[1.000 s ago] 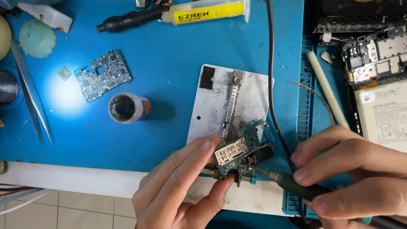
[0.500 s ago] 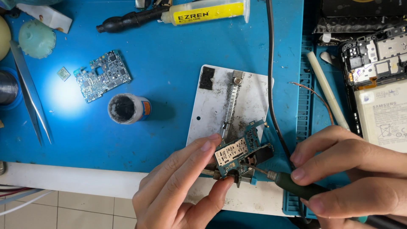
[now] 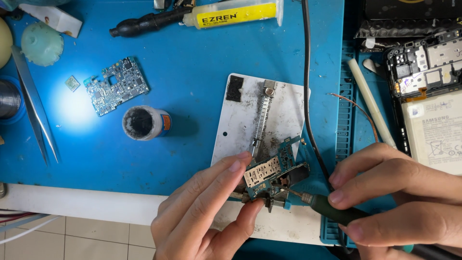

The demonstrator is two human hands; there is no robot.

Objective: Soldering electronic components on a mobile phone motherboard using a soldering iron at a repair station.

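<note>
A small teal circuit board [image 3: 272, 173] with a metal card slot sits clamped on a white holder plate [image 3: 240, 120] near the front edge of the blue mat. My left hand [image 3: 207, 214] pinches that board, index and middle fingers on top and thumb beneath. A green-handled soldering iron [image 3: 337, 209] is gripped in my right hand [image 3: 402, 195], and its thin tip touches the board's right lower edge. A black cord [image 3: 306, 86] runs from the iron up across the mat.
A second circuit board [image 3: 115, 86], a tiny chip [image 3: 72, 83] and a small open paste jar [image 3: 143, 123] lie on the blue mat [image 3: 183, 62]. Tweezers [image 3: 33, 108] lie at left. A yellow glue tube [image 3: 231, 14] rests at top. An opened phone [image 3: 428, 96] and white stick [image 3: 371, 103] lie right.
</note>
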